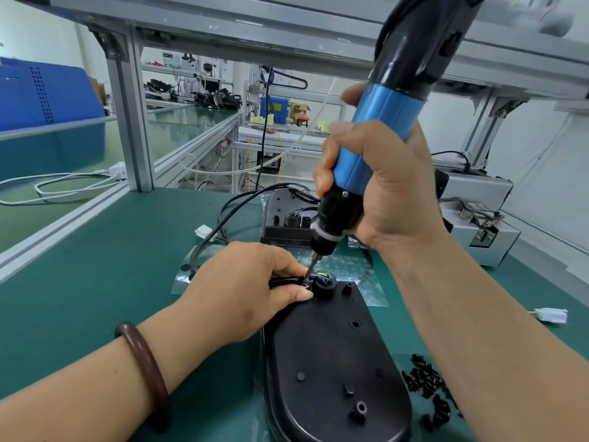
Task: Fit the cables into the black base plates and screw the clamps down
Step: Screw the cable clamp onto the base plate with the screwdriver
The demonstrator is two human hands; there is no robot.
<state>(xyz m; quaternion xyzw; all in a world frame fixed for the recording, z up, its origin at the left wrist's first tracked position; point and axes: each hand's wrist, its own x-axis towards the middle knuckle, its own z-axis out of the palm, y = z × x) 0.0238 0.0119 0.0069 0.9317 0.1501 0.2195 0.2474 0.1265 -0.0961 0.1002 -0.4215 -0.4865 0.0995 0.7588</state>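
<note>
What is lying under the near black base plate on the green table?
A clear bubble bag sticks out from under the near black base plate at its far end. How far it reaches beneath is covered by the plate.

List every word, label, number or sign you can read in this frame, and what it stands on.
No text can be read.
Too blurred: the yellow label on the far blue box.
Too small: the panel of the white device on the far shelf.
No print shows on the electric screwdriver, the black base plate or the cable.
</note>
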